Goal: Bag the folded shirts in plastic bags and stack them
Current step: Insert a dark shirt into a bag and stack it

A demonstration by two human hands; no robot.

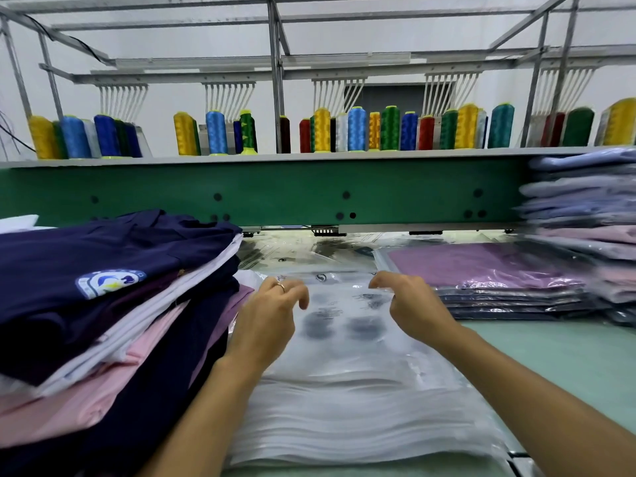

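both bare forearms enter from the near edge: left forearm (213, 401) from near centre-left, right forearm (523, 383) from the near right corner. Both angle inward toward the far side. Hands sit level with each other, apart, backs up.
- left hand (272, 304): wrist roughly straight, fingers curled down, tips motion-blurred. Can't tell if they grip anything. thin gold-coloured ring (281, 287) on one finger.
- right hand (409, 302): fingers curled. Thumb and fingertips pinch the far edge of the top clear printed plastic bag (344, 339), on the hand's left side.
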